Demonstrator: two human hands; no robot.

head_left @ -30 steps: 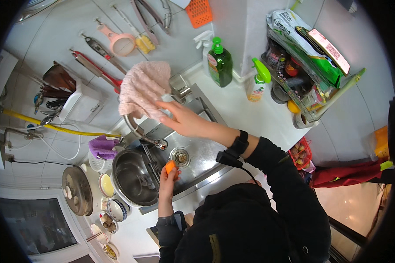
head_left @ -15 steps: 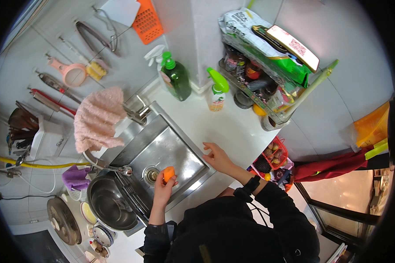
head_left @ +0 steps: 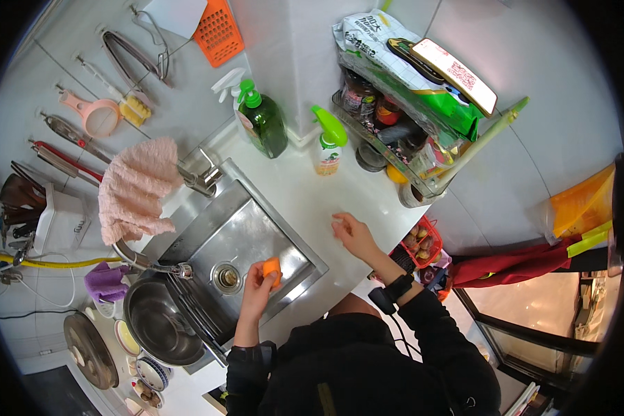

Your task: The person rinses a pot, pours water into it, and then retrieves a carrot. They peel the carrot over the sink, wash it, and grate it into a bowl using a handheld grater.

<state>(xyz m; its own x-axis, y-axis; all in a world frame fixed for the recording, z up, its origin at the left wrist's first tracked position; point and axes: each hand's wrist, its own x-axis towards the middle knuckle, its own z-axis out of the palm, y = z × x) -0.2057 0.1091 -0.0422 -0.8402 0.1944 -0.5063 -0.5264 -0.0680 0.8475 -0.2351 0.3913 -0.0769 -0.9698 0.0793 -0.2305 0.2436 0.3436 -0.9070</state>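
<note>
My left hand (head_left: pixel 258 286) is closed round a short orange piece that looks like a chunk of carrot (head_left: pixel 272 272), held above the stainless steel sink (head_left: pixel 284 241). The chunk's upper end sticks out past my thumb and fingers. Just beside it lies the round drain (head_left: pixel 227 278) in the sink floor. Over the white counter (head_left: pixel 301 184), to the right of the sink, my right hand (head_left: pixel 356 238) has slightly bent fingers that stand apart, with nothing seen in them. A black band is on my right wrist.
A faucet (head_left: pixel 204 182) with a pink towel (head_left: pixel 140 187) stands behind the sink. Left of it sits a dark metal basin (head_left: pixel 161 320). A green bottle (head_left: pixel 263 125), a spray bottle (head_left: pixel 329 149) and a loaded rack (head_left: pixel 388 142) line the counter's back.
My right hand has moved from the sink's right rim out over the counter. The left hand still holds the orange chunk, now turned more upright. The whole view has shifted slightly.
</note>
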